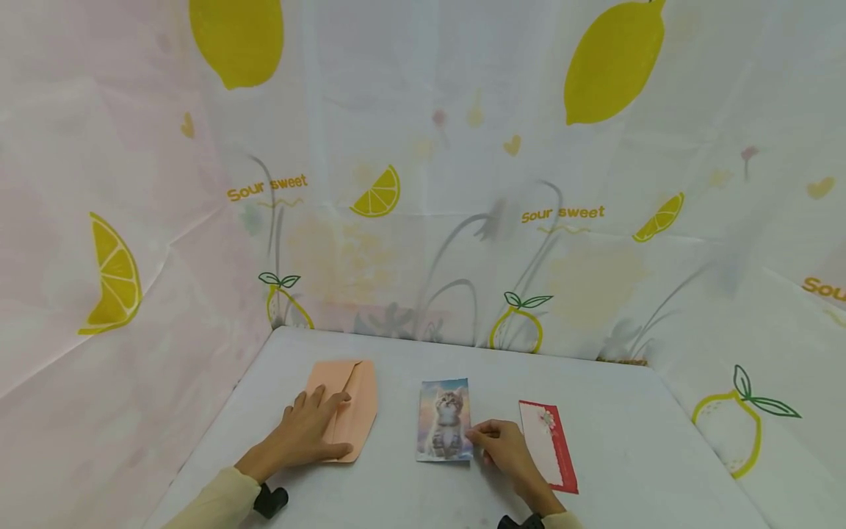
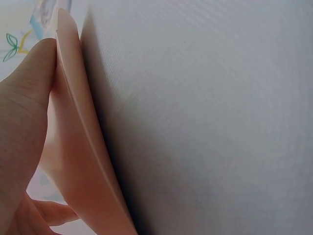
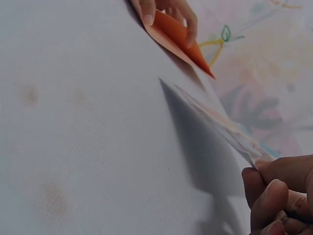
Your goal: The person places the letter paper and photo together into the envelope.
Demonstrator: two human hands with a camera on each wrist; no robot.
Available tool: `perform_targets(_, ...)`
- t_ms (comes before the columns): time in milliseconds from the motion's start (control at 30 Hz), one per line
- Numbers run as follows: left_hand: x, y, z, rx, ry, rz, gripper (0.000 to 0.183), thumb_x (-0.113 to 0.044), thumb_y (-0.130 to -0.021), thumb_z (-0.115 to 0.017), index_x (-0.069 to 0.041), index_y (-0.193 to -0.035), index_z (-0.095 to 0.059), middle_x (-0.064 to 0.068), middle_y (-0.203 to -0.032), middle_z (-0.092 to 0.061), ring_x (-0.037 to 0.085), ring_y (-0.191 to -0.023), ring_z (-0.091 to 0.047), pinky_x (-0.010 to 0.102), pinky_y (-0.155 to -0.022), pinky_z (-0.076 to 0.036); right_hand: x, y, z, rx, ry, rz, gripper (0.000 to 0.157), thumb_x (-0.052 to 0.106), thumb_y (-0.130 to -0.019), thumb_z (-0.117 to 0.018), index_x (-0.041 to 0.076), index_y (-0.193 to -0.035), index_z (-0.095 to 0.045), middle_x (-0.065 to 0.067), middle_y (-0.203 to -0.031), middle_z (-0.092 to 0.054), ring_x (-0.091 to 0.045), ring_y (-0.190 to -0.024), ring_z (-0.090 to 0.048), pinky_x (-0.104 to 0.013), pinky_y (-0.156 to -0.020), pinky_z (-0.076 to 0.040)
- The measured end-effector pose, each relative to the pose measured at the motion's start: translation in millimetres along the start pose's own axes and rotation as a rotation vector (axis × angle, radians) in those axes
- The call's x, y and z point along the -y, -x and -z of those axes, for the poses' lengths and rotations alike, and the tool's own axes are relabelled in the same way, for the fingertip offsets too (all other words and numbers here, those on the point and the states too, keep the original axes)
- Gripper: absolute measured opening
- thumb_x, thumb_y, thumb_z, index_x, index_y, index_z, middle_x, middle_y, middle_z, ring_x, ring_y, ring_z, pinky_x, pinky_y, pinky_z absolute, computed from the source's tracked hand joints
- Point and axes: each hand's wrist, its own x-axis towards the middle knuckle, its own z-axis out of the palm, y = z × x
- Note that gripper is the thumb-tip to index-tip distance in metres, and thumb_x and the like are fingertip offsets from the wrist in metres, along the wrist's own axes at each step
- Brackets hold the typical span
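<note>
My left hand [image 1: 300, 433] rests with spread fingers on a peach-coloured envelope [image 1: 360, 411] at the left of the table. In the left wrist view, the thumb [image 2: 29, 83] lies against the face of the envelope [image 2: 88, 161], near its edge. My right hand [image 1: 505, 448] pinches the right edge of a picture card [image 1: 444, 422] showing a kitten, between thumb and finger. The right wrist view shows this card [image 3: 220, 122] edge-on, tilted above the table with a shadow beneath it. The curled fingers [image 3: 269, 196] hide its near corner.
A red and white card [image 1: 551, 448] with a flower decoration lies just right of my right hand. The white table [image 1: 628, 426] is bordered at the back and sides by hanging fabric [image 1: 423, 242] with a lemon print.
</note>
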Motion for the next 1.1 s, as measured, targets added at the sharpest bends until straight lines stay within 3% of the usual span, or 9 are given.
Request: perform_targets(1100,4.2,1.3,-4.8,0.01,0.001,0.013,0.09,-0.07,-0.074,-0.081,-0.023,-0.145,-0.053,0.035,-0.15,-0.04,0.062,-0.13,-0.039,0.079,-0.091,-0.035,9,-6,-24.2,0.051,-0.083,0.052,0.027,0.026,-0.095,-0.075,0.0,-0.1,-0.073,-0.002,-0.079,-0.069,-0.008,-0.052,-0.048,-0.024,-0.048,-0.039)
